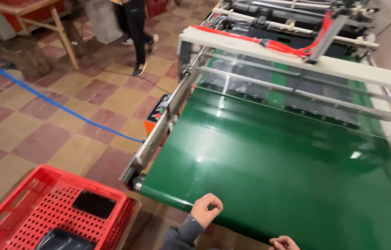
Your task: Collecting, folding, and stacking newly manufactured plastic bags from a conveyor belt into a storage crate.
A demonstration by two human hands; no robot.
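My right hand [284,242] is cut off by the bottom edge, fingers mostly hidden. My left hand [206,209] is curled, palm hidden. The red crate [47,208] runs off frame; the person [135,28] is cropped above the waist.

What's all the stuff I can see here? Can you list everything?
conveyor belt: one, glossy green, centre and right
machine frame: one, cream crossbeam with metal rods, across the belt's far end
red cables: a bundle, along the crossbeam
control box: one, orange, on the belt's left side
crate: one, red perforated plastic, bottom left
black trays: two, inside the crate
hose: one, blue, across the tiled floor
wooden table: one, top left
other person: one, dark clothes, standing at the back
left hand: curled, at the belt's near edge
right hand: bottom edge, mostly cut off
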